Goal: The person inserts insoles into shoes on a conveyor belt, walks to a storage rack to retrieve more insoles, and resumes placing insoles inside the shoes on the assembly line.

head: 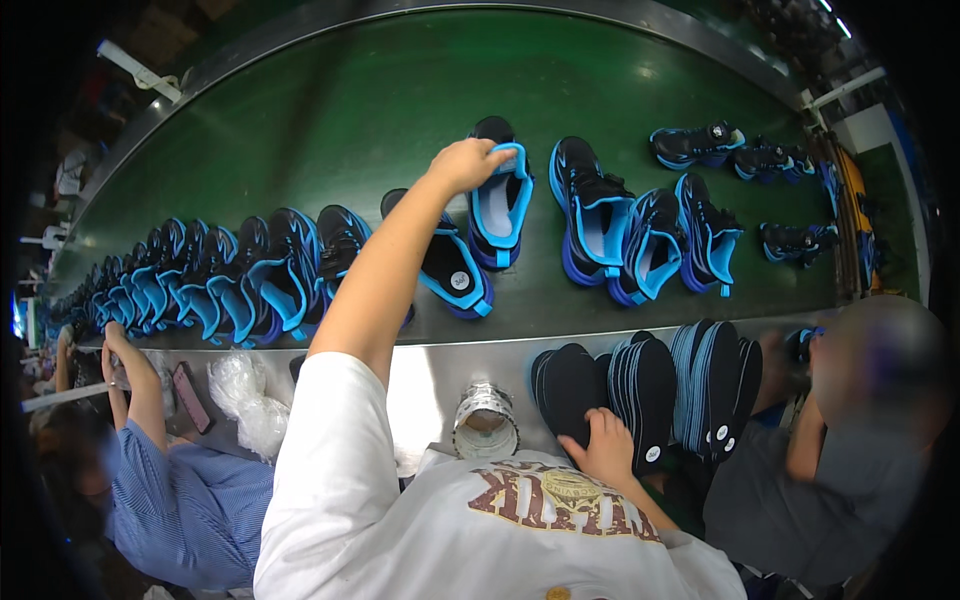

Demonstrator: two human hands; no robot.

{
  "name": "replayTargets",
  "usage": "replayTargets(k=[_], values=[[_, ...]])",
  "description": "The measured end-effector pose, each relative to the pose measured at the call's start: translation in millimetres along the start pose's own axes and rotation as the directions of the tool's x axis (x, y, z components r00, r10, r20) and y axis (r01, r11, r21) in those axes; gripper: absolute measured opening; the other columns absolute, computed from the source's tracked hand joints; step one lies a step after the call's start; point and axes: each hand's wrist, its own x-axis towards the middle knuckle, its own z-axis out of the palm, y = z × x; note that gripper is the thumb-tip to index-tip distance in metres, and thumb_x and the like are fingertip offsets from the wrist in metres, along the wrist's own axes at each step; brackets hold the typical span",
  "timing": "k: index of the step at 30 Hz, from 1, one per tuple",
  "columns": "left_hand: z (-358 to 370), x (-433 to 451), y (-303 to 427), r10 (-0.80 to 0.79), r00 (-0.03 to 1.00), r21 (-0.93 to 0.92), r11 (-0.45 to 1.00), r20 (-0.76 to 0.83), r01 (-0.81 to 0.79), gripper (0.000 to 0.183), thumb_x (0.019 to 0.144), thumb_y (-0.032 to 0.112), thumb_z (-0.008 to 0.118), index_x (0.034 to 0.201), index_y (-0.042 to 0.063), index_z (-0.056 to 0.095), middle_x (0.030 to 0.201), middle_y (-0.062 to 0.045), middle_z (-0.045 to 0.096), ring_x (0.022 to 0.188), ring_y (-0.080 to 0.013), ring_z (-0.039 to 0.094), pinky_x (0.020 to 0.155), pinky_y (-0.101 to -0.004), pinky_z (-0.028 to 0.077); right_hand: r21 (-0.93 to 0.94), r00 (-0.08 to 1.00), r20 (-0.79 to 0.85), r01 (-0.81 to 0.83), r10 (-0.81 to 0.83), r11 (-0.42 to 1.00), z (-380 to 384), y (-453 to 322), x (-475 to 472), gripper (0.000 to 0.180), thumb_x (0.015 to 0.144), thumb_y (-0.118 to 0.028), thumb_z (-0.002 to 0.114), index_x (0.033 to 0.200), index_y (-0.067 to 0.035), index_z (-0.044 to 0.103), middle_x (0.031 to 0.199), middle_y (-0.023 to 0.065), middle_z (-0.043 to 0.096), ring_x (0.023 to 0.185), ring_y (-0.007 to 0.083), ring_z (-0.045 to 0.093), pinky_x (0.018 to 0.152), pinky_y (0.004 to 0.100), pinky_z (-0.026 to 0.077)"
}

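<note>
My left hand [466, 166] reaches out over the green conveyor belt [360, 112] and grips the tongue of a black and blue sneaker [495, 214]. A pale grey lining shows inside that shoe. Beside it, partly behind my forearm, is another sneaker [457, 274] with a black insole bearing a round white sticker. Close to my body, my right hand [606, 450] holds the near end of a black insole [568, 386] at the left stack. More insoles with light blue edges stand in a stack [645, 397] just to its right.
A long row of sneakers [285, 277] runs left; several more [592, 217] stand right. A tape roll [486, 424], crumpled clear plastic [251, 401] and a phone [192, 397] lie on the metal ledge [420, 375]. One person [187, 502] sits left, another [817, 495] right.
</note>
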Motion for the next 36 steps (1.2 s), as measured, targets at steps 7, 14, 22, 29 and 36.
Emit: replayTargets(k=[7,14,22,29,36], values=[[17.3,-8.6,18.0,-0.252,0.866,-0.472,0.755,0.432,0.456,0.045,0.083,0.051,0.053,0.072,0.007,0.058,0.051,0.001,0.033,0.039,-0.0096,0.024,0.038,-0.0265,0.019,0.17,0.998,0.046,-0.041,0.034,0.985,3.7,18.1,-10.0,0.06,0.071,-0.035,0.067,0.116,-0.003,0.043,0.121,0.0221,0.043,0.104,0.038,0.045,0.089,0.0423,0.039],[1.8,-89.2,55.4,-0.031,0.986,-0.385,0.922,-0.167,-0.036,0.043,0.084,0.04,0.055,0.089,-0.003,0.057,0.067,-0.007,0.052,0.063,-0.0147,0.047,0.059,-0.0284,0.04,0.126,0.91,-0.289,0.344,-0.297,0.931,-50.9,6.8,54.5,0.047,0.073,-0.018,0.065,0.115,-0.003,0.05,0.122,0.0219,0.041,0.11,0.0384,0.042,0.092,0.0458,0.036],[74.2,-294.2,75.9,0.419,0.892,-0.187,0.875,-0.168,-0.446,0.014,0.077,0.012,0.056,0.067,0.004,0.051,0.06,-0.012,0.048,0.055,-0.031,0.045,0.056,-0.0389,0.035,-0.356,0.948,-0.178,0.188,-0.264,0.916,-50.9,-14.5,212.6,0.08,0.058,-0.057,0.068,0.127,-0.027,0.044,0.132,0.0253,0.03,0.124,0.0414,0.026,0.101,0.0552,0.014],[108.4,-313.6,61.7,0.461,0.875,0.208,0.879,-0.148,-0.428,0.02,0.072,0.009,0.057,0.092,0.005,0.054,0.092,-0.011,0.05,0.081,-0.0262,0.049,0.065,-0.0363,0.038,-0.239,0.978,-0.013,0.2,-0.209,0.95,-41.3,-24.5,223.4,0.053,0.061,-0.051,0.066,0.103,-0.02,0.058,0.103,0.0176,0.048,0.083,0.0298,0.058,0.077,0.0363,0.038],[113.4,-312.2,60.6,0.658,0.739,0.018,0.749,-0.146,-0.663,0.03,0.069,0.004,0.062,0.098,0.002,0.055,0.092,-0.015,0.053,0.081,-0.0312,0.054,0.075,-0.0414,0.044,-0.28,0.976,-0.217,-0.063,0.001,0.958,-69.3,87.5,173.9,0.05,0.06,-0.049,0.065,0.099,-0.017,0.061,0.096,0.0131,0.05,0.092,0.0277,0.054,0.078,0.0368,0.037]])
